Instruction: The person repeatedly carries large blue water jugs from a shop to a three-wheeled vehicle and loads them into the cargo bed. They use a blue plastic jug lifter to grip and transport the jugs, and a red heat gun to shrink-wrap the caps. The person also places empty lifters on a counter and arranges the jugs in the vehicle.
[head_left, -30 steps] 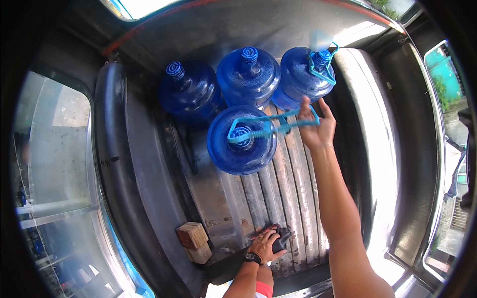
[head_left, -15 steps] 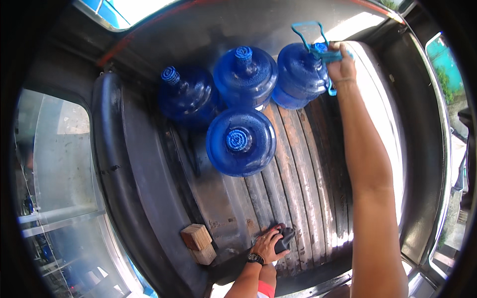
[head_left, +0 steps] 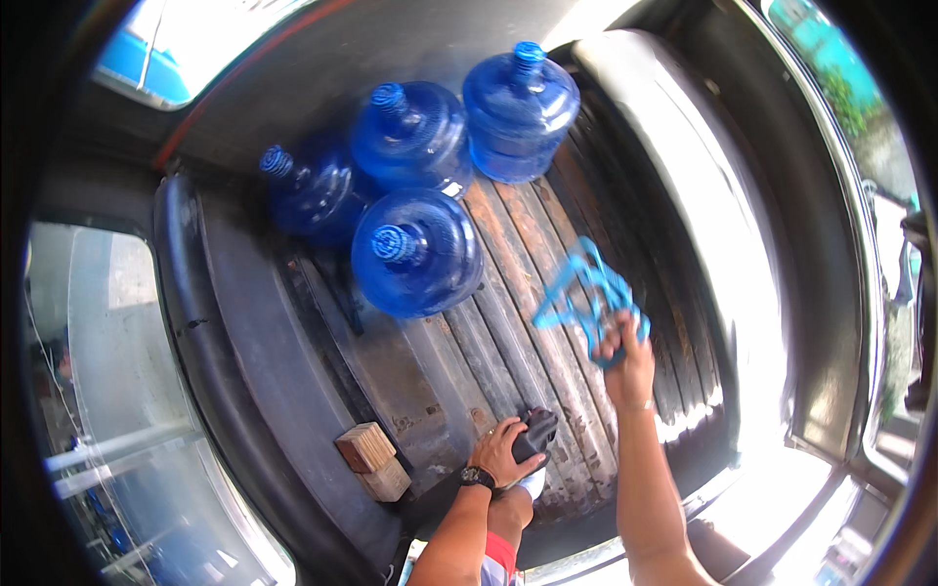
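A: What did the R hand [head_left: 625, 363] have at that moment?

B: I saw it clenched on a light-blue plastic bottle carrier [head_left: 589, 298], fingers wrapped round the lower loop. The carrier was raised over the ribbed truck bed [head_left: 547, 293], not touching any jug, approx. beside the nearest water jug [head_left: 418, 254].

A: And the L hand [head_left: 503, 451]?

B: Low, near the rear edge of the bed. It was grasping a dark object [head_left: 535, 435]; I could not tell what it was, too small in the pic.

A: The jugs?

B: Four blue water jugs w/ caps, all upright. Three stood in a row at the front wall: left jug [head_left: 311, 190], middle jug [head_left: 412, 137], right jug [head_left: 520, 98]. The nearest one stood just in front of them, close to the left and middle ones.

A: Anything else?

B: Two wooden blocks [head_left: 373, 459] at the left side of the bed, touching each other, well apart from the jugs.
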`<move>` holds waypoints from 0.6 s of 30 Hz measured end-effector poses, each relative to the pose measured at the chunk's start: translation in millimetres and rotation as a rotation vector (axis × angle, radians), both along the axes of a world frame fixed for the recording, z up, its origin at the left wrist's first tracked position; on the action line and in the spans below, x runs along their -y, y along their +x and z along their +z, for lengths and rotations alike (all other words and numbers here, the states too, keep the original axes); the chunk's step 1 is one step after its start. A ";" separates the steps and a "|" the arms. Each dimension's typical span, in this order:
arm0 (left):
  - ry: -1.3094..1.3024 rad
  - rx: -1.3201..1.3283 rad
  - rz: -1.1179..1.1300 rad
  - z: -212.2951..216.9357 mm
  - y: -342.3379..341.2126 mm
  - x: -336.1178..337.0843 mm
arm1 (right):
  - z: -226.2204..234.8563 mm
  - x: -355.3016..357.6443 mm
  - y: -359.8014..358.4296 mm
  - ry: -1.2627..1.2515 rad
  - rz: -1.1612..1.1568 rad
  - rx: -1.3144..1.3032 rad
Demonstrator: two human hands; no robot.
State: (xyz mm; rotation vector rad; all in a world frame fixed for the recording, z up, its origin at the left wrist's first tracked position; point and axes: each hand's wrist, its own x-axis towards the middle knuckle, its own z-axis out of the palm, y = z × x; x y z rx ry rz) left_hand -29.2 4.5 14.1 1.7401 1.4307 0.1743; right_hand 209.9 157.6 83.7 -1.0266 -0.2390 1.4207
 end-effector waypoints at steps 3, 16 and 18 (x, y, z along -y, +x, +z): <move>0.053 0.046 0.027 -2.4 3.2 3.3 | -51.3 141.6 15.0 -0.331 -0.483 -0.189; 0.265 0.055 -0.054 -16.6 11.4 16.2 | -12.9 482.7 5.0 -0.077 -0.686 -0.515; 0.267 0.027 -0.070 -21.4 9.6 17.5 | -10.6 512.7 -18.4 0.380 -0.528 -0.562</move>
